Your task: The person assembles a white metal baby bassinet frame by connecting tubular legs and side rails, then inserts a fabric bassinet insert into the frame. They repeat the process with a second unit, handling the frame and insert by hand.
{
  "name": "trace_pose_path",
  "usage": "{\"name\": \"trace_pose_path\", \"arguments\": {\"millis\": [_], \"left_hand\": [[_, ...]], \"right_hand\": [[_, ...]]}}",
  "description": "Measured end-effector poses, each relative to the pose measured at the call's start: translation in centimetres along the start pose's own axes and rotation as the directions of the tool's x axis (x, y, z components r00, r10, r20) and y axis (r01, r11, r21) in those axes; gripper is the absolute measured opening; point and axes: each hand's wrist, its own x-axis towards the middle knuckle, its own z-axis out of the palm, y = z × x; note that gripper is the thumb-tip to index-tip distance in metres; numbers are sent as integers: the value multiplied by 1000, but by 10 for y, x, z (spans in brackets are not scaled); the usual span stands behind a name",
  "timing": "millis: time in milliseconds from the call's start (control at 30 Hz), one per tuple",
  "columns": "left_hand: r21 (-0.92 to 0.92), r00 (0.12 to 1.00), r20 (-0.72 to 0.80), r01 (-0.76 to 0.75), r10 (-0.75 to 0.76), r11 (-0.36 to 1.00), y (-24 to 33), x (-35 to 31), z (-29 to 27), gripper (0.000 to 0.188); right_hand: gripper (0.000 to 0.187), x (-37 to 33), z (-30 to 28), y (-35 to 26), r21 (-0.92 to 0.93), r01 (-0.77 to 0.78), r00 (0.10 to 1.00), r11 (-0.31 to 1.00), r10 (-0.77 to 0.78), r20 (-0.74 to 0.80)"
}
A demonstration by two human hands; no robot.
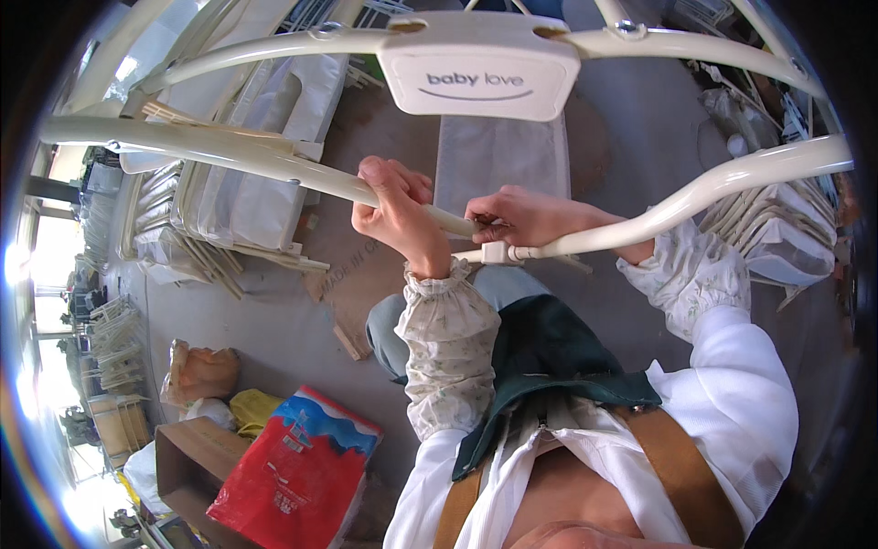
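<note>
In front of me stands a frame of cream-coloured tubes. My left hand [398, 206] is closed around the slanting left tube [247, 154], close to its lower end. The fingers of my right hand [526, 218] are pinched together at that same end. Something small and dark shows at their tips, too small to name. Just below my right hand, a small white plastic fitting [497, 252] sits on the end of the curved right tube [695, 197]. A white plastic plate [478, 69] with printing spans the upper crossbar.
White panels and tube frames [247, 156] are stacked on the left, with more frames [777, 229] on the right. At the lower left, a red and blue plastic bag [293, 467] lies against a cardboard box [192, 462]. Flat cardboard [352, 302] lies on the floor.
</note>
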Motion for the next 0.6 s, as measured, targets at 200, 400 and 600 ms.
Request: {"name": "trace_pose_path", "arguments": {"millis": [200, 400, 600], "left_hand": [[60, 993, 5, 121, -122, 991, -3, 4, -5, 57], [153, 998, 60, -38, 30, 987, -9, -14, -8, 55], [203, 994, -105, -13, 35, 979, -7, -12, -1, 50]], "right_hand": [[13, -4, 1, 6, 53, -41, 999, 998, 42, -28], [10, -5, 5, 9, 43, 44, 998, 998, -42, -45], [10, -9, 3, 5, -22, 128, 987, 992, -129, -91]]}}
